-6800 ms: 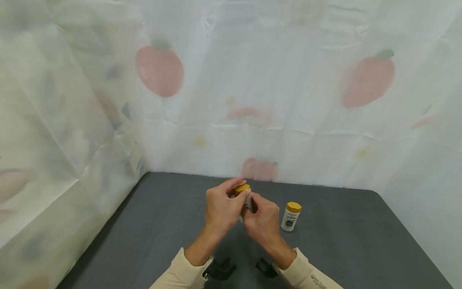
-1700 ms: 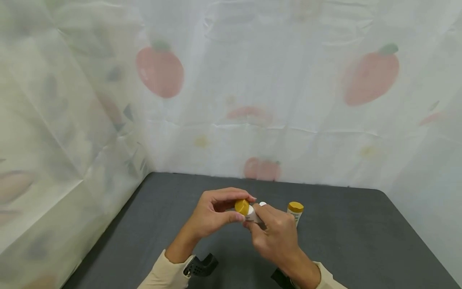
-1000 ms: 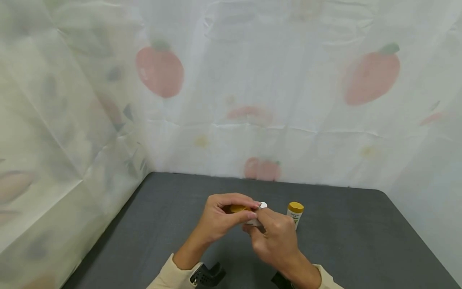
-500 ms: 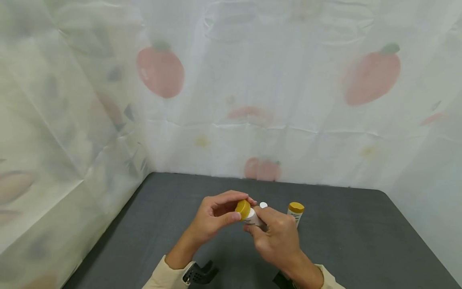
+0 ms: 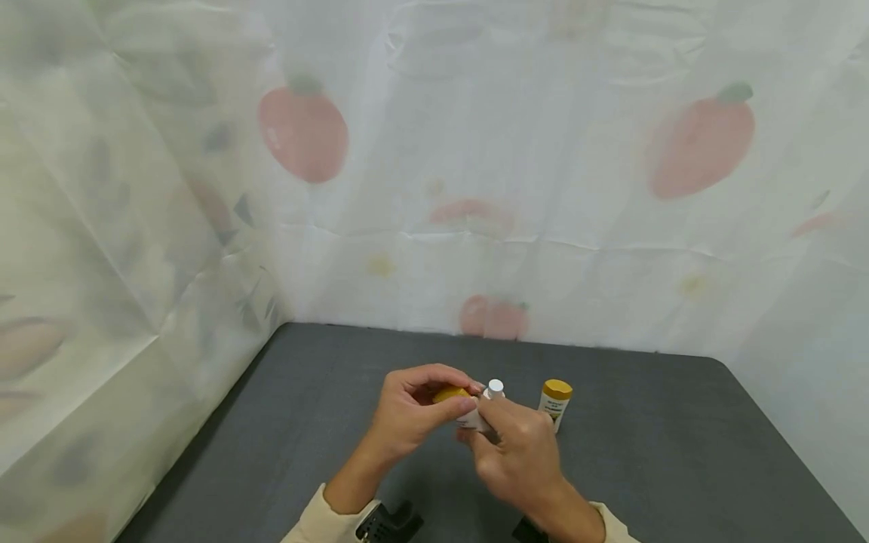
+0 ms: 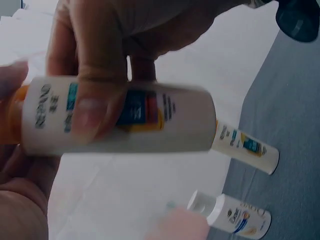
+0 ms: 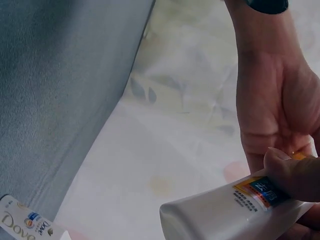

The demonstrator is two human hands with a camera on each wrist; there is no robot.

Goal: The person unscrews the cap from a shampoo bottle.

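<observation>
Between both hands a small white shampoo bottle (image 5: 470, 419) lies tilted on its side above the table, its yellow cap (image 5: 448, 394) pointing left. My left hand (image 5: 407, 411) grips the cap end, thumb in front and fingers behind. My right hand (image 5: 523, 445) holds the body; in the left wrist view its thumb presses across the label of the bottle (image 6: 175, 120). The right wrist view shows the base of that bottle (image 7: 200, 220) sticking out past the right thumb. Most of the cap is hidden by the left fingers.
Just behind the hands stands a white-capped Dove bottle (image 5: 495, 388), partly covered by the right hand. A second yellow-capped bottle (image 5: 555, 400) stands upright to its right. The dark grey table (image 5: 652, 437) meets a white fruit-print curtain (image 5: 577, 188) at the back and left.
The bottle was upright in both hands earliest; since then it is tipped sideways. The left hand has loosened and closed around the cap repeatedly, and has closed over it again since half a second ago.
</observation>
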